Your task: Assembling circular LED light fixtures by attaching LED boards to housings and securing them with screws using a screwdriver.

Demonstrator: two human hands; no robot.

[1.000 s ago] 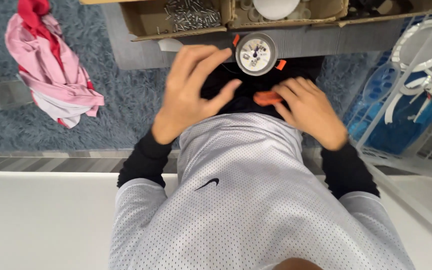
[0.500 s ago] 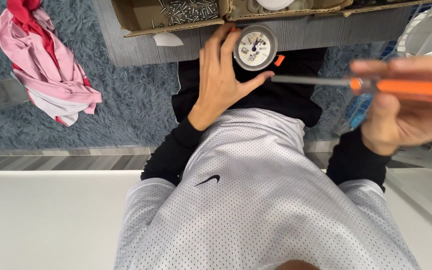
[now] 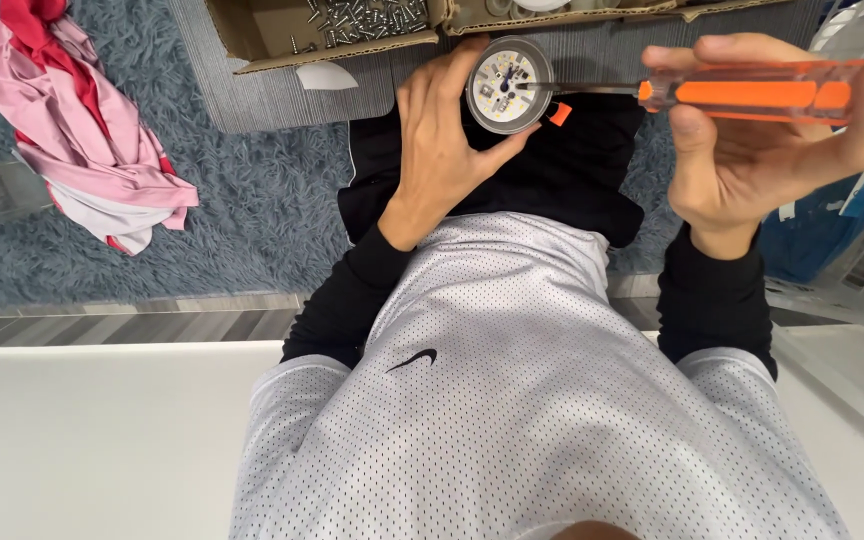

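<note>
My left hand (image 3: 444, 130) grips a small round lamp module (image 3: 508, 85) with a white face dotted with yellow chips, held over my black-clad lap. My right hand (image 3: 752, 140) is closed around the orange, clear-cased handle of a screwdriver (image 3: 742, 93). Its metal shaft runs left and the tip rests on the face of the round module. A small orange clip (image 3: 559, 113) sticks out at the module's lower right edge.
A cardboard box (image 3: 332, 30) with several loose screws lies ahead on a grey mat. Pink and red cloth (image 3: 82, 140) lies on the blue-grey shaggy rug at left. A white plastic basket (image 3: 852, 260) stands at right. A white surface (image 3: 102, 440) runs below.
My right hand lifted the orange screwdriver from my lap and swung its tip left onto the round module. My left hand shifted its grip around the module.
</note>
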